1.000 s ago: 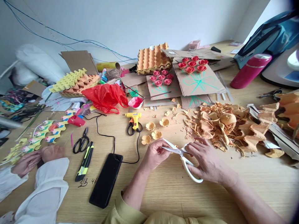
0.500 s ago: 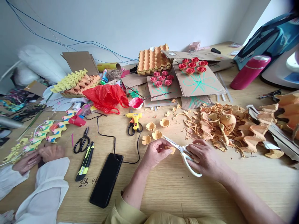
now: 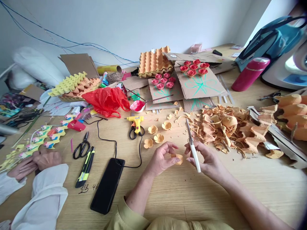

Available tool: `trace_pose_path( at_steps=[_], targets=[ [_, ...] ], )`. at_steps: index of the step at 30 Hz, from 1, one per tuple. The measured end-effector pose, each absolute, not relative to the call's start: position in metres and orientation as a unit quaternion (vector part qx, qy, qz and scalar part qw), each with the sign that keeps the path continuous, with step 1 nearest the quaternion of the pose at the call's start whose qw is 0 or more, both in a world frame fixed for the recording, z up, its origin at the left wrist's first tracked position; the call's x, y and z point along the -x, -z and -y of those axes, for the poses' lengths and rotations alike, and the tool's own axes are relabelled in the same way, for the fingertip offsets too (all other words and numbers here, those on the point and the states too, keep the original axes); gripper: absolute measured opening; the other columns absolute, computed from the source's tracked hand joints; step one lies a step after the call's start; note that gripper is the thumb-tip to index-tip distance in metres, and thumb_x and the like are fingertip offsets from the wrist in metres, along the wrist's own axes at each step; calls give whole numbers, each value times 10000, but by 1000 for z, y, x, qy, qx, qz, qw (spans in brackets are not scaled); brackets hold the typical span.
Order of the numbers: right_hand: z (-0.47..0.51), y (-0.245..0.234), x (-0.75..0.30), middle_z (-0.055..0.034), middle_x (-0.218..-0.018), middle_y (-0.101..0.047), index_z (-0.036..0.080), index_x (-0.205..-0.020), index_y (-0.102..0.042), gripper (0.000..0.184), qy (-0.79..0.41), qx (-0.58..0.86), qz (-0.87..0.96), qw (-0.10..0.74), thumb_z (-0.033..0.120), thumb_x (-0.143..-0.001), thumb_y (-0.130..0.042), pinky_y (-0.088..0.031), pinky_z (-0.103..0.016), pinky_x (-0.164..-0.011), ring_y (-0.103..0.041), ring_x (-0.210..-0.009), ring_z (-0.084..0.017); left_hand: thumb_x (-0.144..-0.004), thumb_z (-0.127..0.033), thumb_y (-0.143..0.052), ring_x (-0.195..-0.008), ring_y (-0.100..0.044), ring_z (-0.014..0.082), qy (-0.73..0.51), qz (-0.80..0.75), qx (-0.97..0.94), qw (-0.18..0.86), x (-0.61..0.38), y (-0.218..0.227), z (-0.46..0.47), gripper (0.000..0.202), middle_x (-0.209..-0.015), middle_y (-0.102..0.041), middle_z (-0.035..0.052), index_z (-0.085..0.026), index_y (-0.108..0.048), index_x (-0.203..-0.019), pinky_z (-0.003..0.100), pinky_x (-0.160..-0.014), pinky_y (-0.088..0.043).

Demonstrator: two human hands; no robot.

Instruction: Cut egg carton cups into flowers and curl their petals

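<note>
Between the thumb and fingers of my left hand (image 3: 163,159) is a small orange egg-carton cup (image 3: 177,158), partly covered by the thumb. My right hand (image 3: 208,159) grips a pair of white-handled scissors (image 3: 193,153), held upright with the blades together and pointing away from me. The scissors are apart from the cup. Just beyond my left hand lie several cut orange carton flowers (image 3: 159,138) with rounded petals. Right of the scissors spreads a heap of orange carton scraps (image 3: 216,127).
A yellow glue gun (image 3: 135,123), black scissors (image 3: 82,148), a utility knife (image 3: 85,167) and a black phone (image 3: 107,185) lie left of my hands. Red flowers stand on cardboard (image 3: 203,89) behind. A pink bottle (image 3: 250,75) stands at right. Another person's hands (image 3: 45,159) rest far left.
The scissors have moved away from the carton cup, swung upright and closed. My left hand still holds the cup, its fingers more lifted. The whole view has shifted slightly.
</note>
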State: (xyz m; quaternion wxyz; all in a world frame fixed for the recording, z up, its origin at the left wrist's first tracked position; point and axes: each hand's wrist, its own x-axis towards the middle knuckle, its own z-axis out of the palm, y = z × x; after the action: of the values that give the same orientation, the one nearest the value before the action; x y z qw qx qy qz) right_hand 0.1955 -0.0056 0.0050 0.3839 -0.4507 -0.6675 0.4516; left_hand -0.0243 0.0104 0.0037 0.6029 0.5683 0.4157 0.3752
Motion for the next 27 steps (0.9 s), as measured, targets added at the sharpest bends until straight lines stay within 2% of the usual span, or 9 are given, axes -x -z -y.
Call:
trace_pose_path(
  at_steps=[5,8,12,14,19,21,24,27],
  targets=[
    [9,-3,-189,-3,-920,-639,252,-957,-583,177,-505,430,643,384,361,-886,-703,-469,-318,-819,-583,-854,-182,-742,-372,-825,-740,-542,126,-354,-389,-565,636,20,1,-7,425,-765,-545,-27,-187,-600,-1052,268,-744,-424],
    [9,1,-187,-6,-889,-621,246,-938,-569,214,-525,435,620,389,393,-876,-713,-469,-315,-782,-571,-848,-188,-743,-350,-825,-742,-549,123,-361,-380,-544,655,18,2,-5,442,-778,-548,-26,-198,-587,-1083,265,-747,-436],
    [8,11,-185,-12,-898,-622,250,-1001,-548,289,-554,424,566,438,414,-854,-736,-468,-309,-749,-564,-843,-191,-693,-290,-860,-914,-588,161,-373,-362,-516,681,13,2,-3,492,-996,-613,36,-205,-597,-1100,282,-847,-455],
    [7,14,-184,-4,-893,-622,257,-1042,-539,315,-573,413,542,455,392,-849,-749,-462,-302,-742,-558,-826,-182,-690,-267,-860,-933,-583,158,-381,-351,-487,704,11,2,-2,474,-1039,-614,42,-204,-604,-1084,279,-858,-459],
    [8,16,-181,0,-884,-616,264,-1079,-532,320,-608,395,519,453,361,-862,-746,-448,-284,-710,-533,-807,-167,-682,-278,-872,-778,-538,107,-417,-339,-405,740,9,5,-3,493,-854,-577,-10,-201,-614,-1095,228,-733,-449],
    [9,16,-179,-3,-900,-613,263,-1071,-532,308,-607,397,516,457,362,-867,-741,-450,-284,-719,-534,-822,-166,-679,-289,-876,-765,-532,99,-427,-329,-386,749,8,7,-3,539,-855,-574,-14,-208,-621,-1148,215,-703,-440],
    [11,15,-177,2,-926,-608,269,-1046,-528,313,-597,402,508,473,360,-852,-756,-457,-280,-731,-541,-844,-164,-675,-231,-880,-847,-575,111,-425,-311,-366,767,4,9,-1,607,-980,-625,13,-225,-607,-1217,236,-786,-465],
    [11,13,-176,6,-936,-607,275,-1034,-522,332,-584,409,507,485,362,-834,-771,-467,-282,-740,-551,-856,-168,-694,-186,-865,-946,-613,144,-444,-322,-344,763,-3,10,0,567,-1053,-663,39,-224,-600,-1194,277,-867,-478]
  ],
)
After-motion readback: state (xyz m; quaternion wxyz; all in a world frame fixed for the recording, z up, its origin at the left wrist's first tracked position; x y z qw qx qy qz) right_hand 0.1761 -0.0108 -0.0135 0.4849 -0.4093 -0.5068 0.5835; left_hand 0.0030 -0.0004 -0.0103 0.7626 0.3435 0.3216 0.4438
